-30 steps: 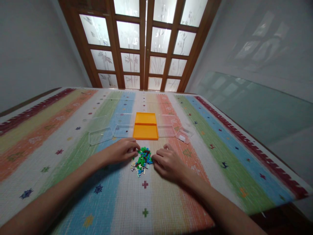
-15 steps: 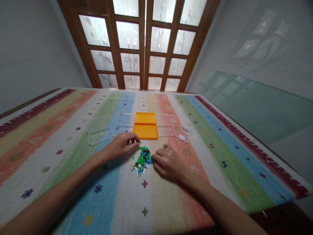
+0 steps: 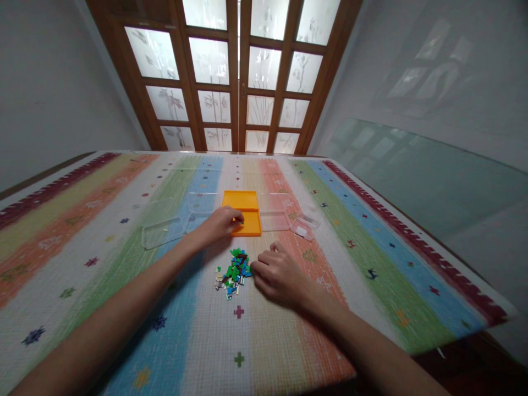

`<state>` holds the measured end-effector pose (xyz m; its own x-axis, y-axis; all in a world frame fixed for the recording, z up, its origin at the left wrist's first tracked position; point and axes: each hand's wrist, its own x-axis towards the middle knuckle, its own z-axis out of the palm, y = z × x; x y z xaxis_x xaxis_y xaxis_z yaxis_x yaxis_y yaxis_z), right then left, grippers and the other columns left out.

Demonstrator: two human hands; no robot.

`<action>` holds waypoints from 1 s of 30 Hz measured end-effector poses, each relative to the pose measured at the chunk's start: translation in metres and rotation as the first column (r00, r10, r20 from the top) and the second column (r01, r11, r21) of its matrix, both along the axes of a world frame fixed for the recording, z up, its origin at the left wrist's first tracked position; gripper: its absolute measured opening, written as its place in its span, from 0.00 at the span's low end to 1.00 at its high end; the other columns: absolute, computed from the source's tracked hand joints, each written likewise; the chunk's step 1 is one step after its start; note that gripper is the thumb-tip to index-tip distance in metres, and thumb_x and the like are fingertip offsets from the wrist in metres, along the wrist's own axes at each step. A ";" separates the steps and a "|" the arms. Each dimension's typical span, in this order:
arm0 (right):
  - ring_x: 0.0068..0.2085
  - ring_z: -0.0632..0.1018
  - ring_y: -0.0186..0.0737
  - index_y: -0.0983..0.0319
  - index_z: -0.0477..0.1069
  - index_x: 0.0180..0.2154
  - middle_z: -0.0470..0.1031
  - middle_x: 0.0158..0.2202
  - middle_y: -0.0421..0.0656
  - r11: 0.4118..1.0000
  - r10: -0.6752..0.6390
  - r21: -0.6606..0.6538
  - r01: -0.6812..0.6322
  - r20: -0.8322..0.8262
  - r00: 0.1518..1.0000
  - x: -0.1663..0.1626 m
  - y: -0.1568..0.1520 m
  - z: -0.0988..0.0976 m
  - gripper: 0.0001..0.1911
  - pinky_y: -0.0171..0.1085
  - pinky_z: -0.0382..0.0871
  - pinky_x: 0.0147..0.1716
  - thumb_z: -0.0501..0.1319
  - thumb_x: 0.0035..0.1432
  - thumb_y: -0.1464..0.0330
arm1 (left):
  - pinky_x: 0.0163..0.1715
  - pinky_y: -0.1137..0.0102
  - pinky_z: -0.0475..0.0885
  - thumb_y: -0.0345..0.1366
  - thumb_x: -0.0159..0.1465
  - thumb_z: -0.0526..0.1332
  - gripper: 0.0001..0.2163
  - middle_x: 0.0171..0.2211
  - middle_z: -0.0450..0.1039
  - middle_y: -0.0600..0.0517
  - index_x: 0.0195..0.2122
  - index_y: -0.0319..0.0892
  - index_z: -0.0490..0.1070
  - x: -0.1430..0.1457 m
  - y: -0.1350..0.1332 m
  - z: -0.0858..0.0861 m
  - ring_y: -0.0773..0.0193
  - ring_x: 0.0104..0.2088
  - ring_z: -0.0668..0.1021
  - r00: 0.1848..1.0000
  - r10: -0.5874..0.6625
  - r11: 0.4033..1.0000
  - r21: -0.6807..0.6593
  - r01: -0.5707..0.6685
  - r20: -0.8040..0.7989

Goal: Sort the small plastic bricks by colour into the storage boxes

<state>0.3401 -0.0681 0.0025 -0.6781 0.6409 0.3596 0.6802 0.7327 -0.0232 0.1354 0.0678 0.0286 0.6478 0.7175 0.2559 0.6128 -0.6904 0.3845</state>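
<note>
My left hand (image 3: 226, 221) is over the front half of the orange two-part box (image 3: 240, 200), pinching a small green toy brick (image 3: 242, 223) between thumb and fingers. In front of the box lies a loose pile of tiny bricks (image 3: 236, 268), mostly green and blue, with some brown and white ones. My right hand (image 3: 275, 273) rests on the cloth at the pile's right edge. Its fingers are curled, their tips against the blue pieces; whether they hold anything is hidden.
Clear plastic boxes stand on both sides of the orange box: a left outer one (image 3: 163, 234), a left inner one (image 3: 197, 221), a right one (image 3: 275, 221) and a small right one (image 3: 303, 228) holding something white. A striped tablecloth (image 3: 136, 308) covers the table.
My left hand has moved forward from beside the pile to over the orange box, carrying the green toy brick. My right hand stays by the pile. The view has shifted slightly.
</note>
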 end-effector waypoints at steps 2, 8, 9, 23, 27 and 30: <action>0.29 0.65 0.37 0.61 0.68 0.30 0.73 0.27 0.41 1.000 -0.002 -0.001 0.002 0.009 1.000 0.000 -0.001 0.001 0.08 0.42 0.50 0.38 0.54 0.62 0.71 | 0.42 0.67 0.73 0.27 0.60 0.60 0.09 0.35 0.81 0.48 0.36 0.41 0.80 0.004 0.005 -0.003 0.60 0.37 0.79 1.000 0.008 1.000 0.002 -0.008 -0.017; 0.29 0.65 0.37 0.61 0.68 0.29 0.73 0.27 0.41 1.000 0.004 -0.004 -0.004 0.007 1.000 -0.001 -0.002 0.003 0.09 0.42 0.50 0.38 0.54 0.62 0.71 | 0.42 0.66 0.72 0.26 0.59 0.61 0.08 0.32 0.80 0.46 0.32 0.41 0.81 0.010 0.015 -0.006 0.58 0.36 0.78 0.998 0.024 1.000 0.002 -0.024 -0.054; 0.28 0.65 0.37 0.61 0.68 0.29 0.73 0.27 0.41 1.000 0.003 -0.005 -0.003 0.008 1.000 -0.001 -0.002 0.003 0.09 0.42 0.50 0.38 0.54 0.62 0.71 | 0.41 0.66 0.72 0.26 0.59 0.61 0.08 0.32 0.79 0.46 0.31 0.40 0.81 0.010 0.015 -0.005 0.58 0.36 0.78 0.998 0.031 1.000 0.005 -0.030 -0.057; 0.29 0.66 0.38 0.61 0.68 0.30 0.73 0.27 0.41 1.000 0.007 0.025 -0.007 0.003 1.000 0.001 -0.001 -0.002 0.08 0.43 0.50 0.39 0.55 0.63 0.70 | 0.34 0.72 0.69 0.32 0.63 0.60 0.07 0.31 0.78 0.50 0.34 0.40 0.79 -0.011 -0.050 0.020 0.65 0.31 0.77 0.964 -0.267 0.946 -0.192 0.260 -0.011; 0.29 0.66 0.37 0.61 0.68 0.30 0.73 0.27 0.41 1.000 0.005 0.022 -0.005 -0.004 1.000 0.001 0.000 -0.002 0.08 0.43 0.50 0.39 0.55 0.62 0.71 | 0.35 0.72 0.70 0.30 0.63 0.60 0.07 0.32 0.78 0.49 0.34 0.40 0.79 -0.016 -0.058 0.015 0.65 0.32 0.77 0.953 -0.295 0.940 -0.202 0.276 -0.072; 0.29 0.66 0.37 0.61 0.67 0.29 0.73 0.27 0.41 1.000 0.002 0.023 -0.002 -0.009 1.000 0.001 0.000 -0.001 0.09 0.42 0.50 0.39 0.54 0.62 0.71 | 0.36 0.71 0.70 0.31 0.64 0.59 0.07 0.32 0.77 0.49 0.35 0.40 0.78 -0.016 -0.059 0.013 0.64 0.32 0.76 0.954 -0.281 0.948 -0.184 0.259 -0.103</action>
<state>0.3410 -0.0677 0.0016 -0.6761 0.6311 0.3803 0.6784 0.7346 -0.0130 0.1198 0.0085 0.0413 0.8422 0.5368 0.0512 0.4636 -0.7692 0.4398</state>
